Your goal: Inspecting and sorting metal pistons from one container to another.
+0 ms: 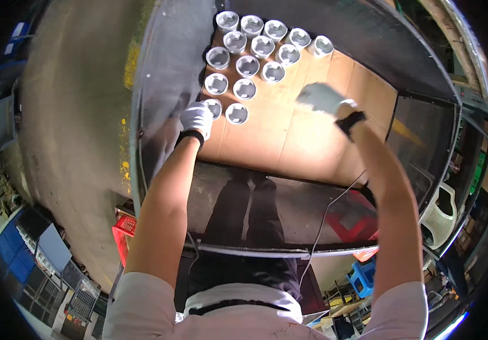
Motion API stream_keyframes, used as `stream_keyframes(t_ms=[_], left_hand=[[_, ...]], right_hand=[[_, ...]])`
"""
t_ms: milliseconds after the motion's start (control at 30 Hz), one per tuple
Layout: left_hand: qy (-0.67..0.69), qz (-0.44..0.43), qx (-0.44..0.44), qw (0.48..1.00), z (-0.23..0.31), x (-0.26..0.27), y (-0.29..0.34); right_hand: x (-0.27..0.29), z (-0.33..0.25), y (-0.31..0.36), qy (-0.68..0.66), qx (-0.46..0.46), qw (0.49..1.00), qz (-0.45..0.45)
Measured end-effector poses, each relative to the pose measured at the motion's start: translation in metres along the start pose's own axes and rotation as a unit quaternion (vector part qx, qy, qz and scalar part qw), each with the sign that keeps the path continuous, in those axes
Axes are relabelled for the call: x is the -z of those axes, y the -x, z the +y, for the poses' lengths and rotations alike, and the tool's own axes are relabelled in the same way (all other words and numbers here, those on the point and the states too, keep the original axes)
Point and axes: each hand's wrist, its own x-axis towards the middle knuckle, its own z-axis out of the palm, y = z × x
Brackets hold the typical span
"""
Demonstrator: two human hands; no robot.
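Several silver, round pistons with dark grey tops stand upright in rows on a cardboard sheet [312,136]. My left hand [197,118], in a white glove, is closed at the front left piston [214,107], its fingers on that piston's left side and hiding part of it. Just to the right of it stands another piston [236,114], apart from the hand. Above the bare cardboard on the right is my right hand [321,97], also gloved. Motion blurs its fingers, and no object shows in it.
Dark walls [176,62] of a large bin surround the cardboard. A thin cable [324,215] hangs over the near side by my right arm. Outside stand a red crate [124,226] at left, a blue stool [363,279] and a white plastic chair [441,215] at right.
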Motion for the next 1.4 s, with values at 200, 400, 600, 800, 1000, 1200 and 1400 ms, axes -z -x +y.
stream_keyframes(t_ms=[200, 400, 600, 800, 1000, 1200, 1400], left_hand=[[0.027, 0.266, -0.121, 0.956, -0.008, -0.057, -0.036], [0.019, 0.242, -0.199, 0.950, -0.022, -0.093, -0.056], [-0.082, 0.146, -0.143, 0.975, 0.006, -0.099, -0.074], [-0.184, 0.127, -0.161, 0.961, -0.043, -0.105, -0.078], [-0.203, 0.166, -0.178, 0.949, -0.039, -0.107, -0.072], [0.176, 0.105, -0.048, 0.978, -0.005, -0.083, -0.072], [0.158, -0.014, 0.029, 0.987, -0.021, -0.068, -0.099]], right_hand=[[-0.172, -0.067, -0.142, 0.092, -0.042, 0.972, 0.212], [-0.223, -0.102, -0.218, 0.342, -0.111, 0.880, 0.309], [-0.249, -0.050, -0.226, 0.684, -0.043, 0.687, 0.241], [-0.199, -0.090, -0.198, 0.123, -0.062, 0.962, 0.237], [-0.180, -0.066, -0.210, 0.090, -0.056, 0.971, 0.212], [-0.155, -0.052, -0.211, -0.065, -0.113, 0.990, 0.051], [-0.140, -0.073, -0.176, -0.122, -0.108, 0.985, -0.064]])
